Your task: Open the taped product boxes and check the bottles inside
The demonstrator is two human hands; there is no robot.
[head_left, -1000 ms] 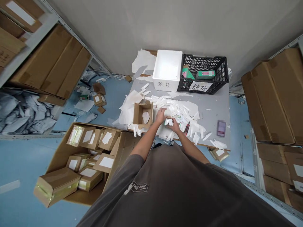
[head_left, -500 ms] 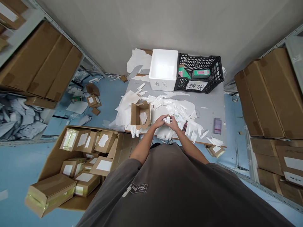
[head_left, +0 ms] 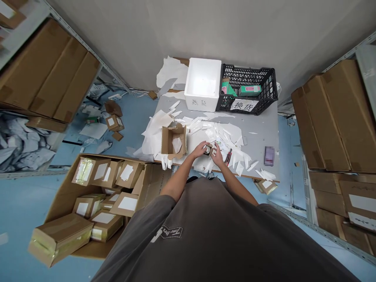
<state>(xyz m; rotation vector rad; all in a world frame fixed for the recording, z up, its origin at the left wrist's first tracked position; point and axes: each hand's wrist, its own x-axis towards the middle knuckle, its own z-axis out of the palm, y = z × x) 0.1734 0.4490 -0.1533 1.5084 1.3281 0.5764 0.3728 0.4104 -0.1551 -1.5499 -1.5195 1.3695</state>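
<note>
Near the front edge of the grey table (head_left: 258, 135), both hands are around a small dark round object (head_left: 208, 149) with a shiny face. My left hand (head_left: 200, 149) grips it from the left. My right hand (head_left: 217, 155) has its fingers bent at its right side, by a small brown piece whose nature is too small to tell. White paper scraps (head_left: 230, 135) lie around and beyond the hands. To their left stands an open cardboard box (head_left: 165, 141) with a white piece inside. Right of the hands lies a red and black tool (head_left: 228, 156).
At the table's back stand a white foam box (head_left: 202, 82) and a black crate (head_left: 249, 106) holding green boxes. A purple item (head_left: 268, 156) lies at the right. A large carton (head_left: 157, 180) of parcels stands at lower left; loaded shelves flank both sides.
The object between my hands has turned from a white side to its dark round, shiny side. My right hand has shifted slightly right and down. The view has moved a little.
</note>
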